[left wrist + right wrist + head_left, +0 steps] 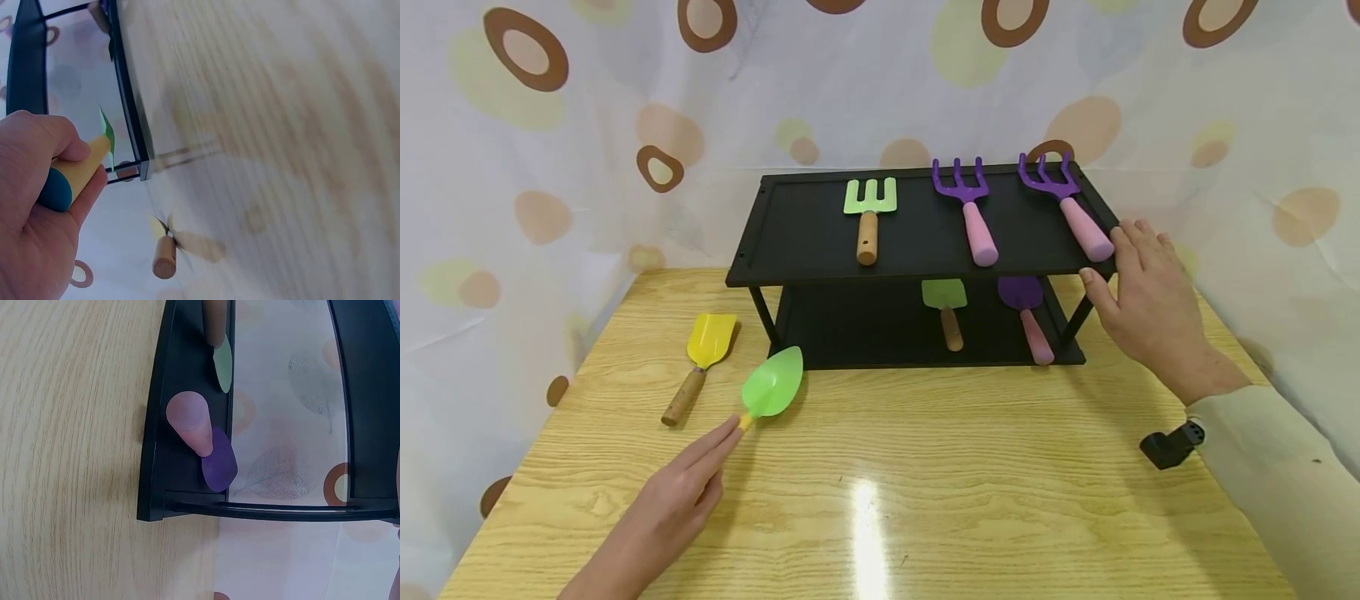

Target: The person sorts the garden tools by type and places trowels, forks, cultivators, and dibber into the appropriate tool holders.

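Observation:
My left hand (673, 492) grips the yellow handle of a green hand trowel (775, 383). The blade overlaps the front left corner of the lower shelf in the head view. In the left wrist view, thumb and fingers wrap the yellow handle (87, 169), which ends in a blue cap. My right hand (1157, 300) rests on the right edge of the black two-tier rack (805, 225), fingers extended along the edge, close to a purple hand fork (1082, 225) with a pink handle. Only a sliver of that hand shows in the right wrist view.
A yellow trowel (707, 342) lies on the table, left of the rack. Another purple fork (973, 217) and a green fork (868, 221) are on the top shelf. The lower shelf bears a green trowel (945, 294) and a purple trowel (1022, 293).

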Motion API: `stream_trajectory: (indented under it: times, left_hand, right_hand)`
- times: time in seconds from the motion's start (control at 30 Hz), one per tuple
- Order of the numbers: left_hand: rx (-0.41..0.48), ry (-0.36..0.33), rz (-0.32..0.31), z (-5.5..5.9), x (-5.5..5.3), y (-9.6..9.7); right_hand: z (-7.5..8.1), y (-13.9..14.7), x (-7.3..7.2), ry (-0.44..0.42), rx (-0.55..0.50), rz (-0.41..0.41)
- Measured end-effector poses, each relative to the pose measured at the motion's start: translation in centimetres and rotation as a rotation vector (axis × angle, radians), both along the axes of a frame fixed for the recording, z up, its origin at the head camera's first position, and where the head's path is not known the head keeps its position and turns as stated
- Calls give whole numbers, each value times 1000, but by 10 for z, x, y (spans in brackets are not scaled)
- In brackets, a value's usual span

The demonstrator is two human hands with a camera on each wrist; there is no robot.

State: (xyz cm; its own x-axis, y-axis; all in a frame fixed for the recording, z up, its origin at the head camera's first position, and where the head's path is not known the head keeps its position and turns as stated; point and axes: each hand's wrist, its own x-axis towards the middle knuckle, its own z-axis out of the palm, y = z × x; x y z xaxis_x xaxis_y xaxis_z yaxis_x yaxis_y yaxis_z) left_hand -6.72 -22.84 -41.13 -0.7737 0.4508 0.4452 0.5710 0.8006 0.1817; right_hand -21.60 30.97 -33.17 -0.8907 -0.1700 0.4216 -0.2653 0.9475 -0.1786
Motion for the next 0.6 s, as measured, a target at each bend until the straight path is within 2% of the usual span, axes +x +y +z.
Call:
stream_trajectory:
  times: [0.27, 0.6]
  left_hand:
    - [-14, 0, -39, 6, -14, 14]
    - [25, 32, -127, 7, -37, 37]
  right_hand:
    - [0, 0, -1, -8, -7, -8]
    - [1, -1, 1, 28, -5, -10]
